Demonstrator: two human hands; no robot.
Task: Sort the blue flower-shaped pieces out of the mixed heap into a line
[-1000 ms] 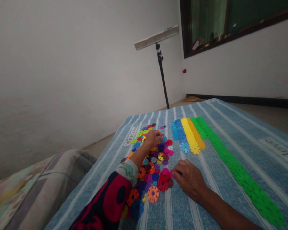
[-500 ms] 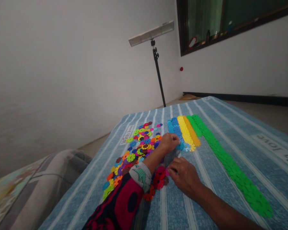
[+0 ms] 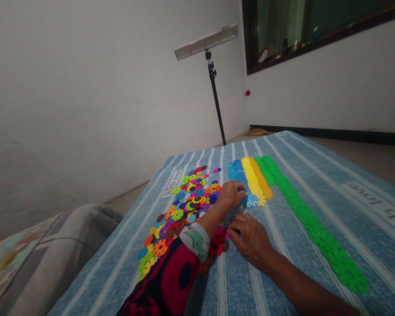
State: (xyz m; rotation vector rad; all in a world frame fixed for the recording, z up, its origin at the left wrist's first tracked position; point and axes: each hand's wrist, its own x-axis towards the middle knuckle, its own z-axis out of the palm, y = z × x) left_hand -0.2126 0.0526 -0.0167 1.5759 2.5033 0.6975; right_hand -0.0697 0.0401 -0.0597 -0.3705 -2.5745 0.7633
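At left hand (image 3: 232, 193) grip, blue row (image 3: 236, 172) ends.

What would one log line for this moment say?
left hand: at blue disc row, near end | right hand: fingertips at pink disc | mixed disc pile: beside left forearm

"With love", twice, on striped blanket (image 3: 316, 175)

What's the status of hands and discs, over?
Left hand at near end of blue disc row, grip unclear. Right hand on striped blanket beside red discs. Mixed disc pile beneath left forearm.
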